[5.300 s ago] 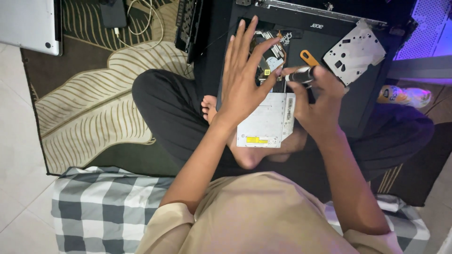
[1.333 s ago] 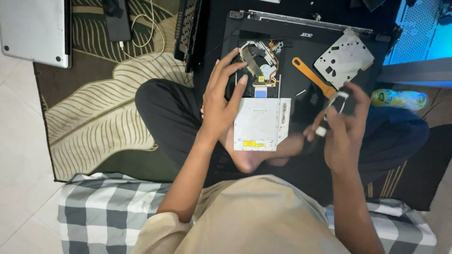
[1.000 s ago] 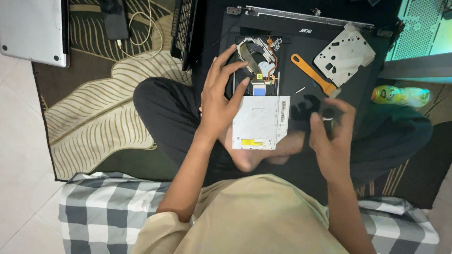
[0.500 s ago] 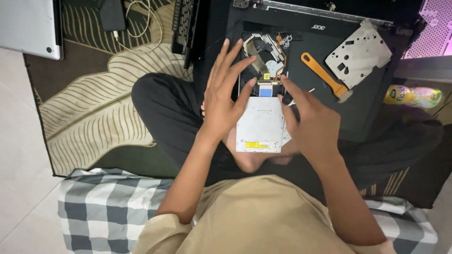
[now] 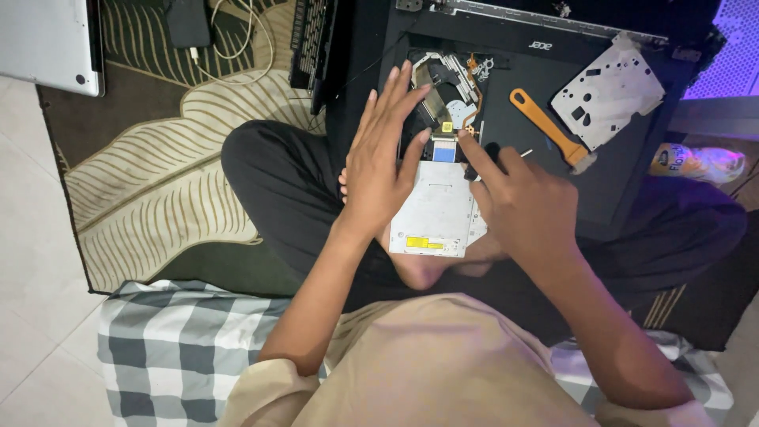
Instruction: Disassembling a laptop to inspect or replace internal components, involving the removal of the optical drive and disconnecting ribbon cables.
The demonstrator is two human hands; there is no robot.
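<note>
On a leaf-patterned rug [image 5: 158,198] over a pale tiled floor, a person sits cross-legged with a dismantled black laptop base [image 5: 553,119] resting against the knees. The left hand [image 5: 385,170] is spread flat, fingers extended and gripping nothing, its palm lying along the left edge of a silver optical drive [image 5: 439,209] that sits on the lap at the base's near edge. The right hand [image 5: 522,205] touches the drive's right side, index finger stretched toward a small blue-tabbed connector [image 5: 444,150] at its top; whether it pinches anything cannot be told. An orange-handled tool [image 5: 541,126] and a perforated metal plate [image 5: 609,91] lie on the base.
</note>
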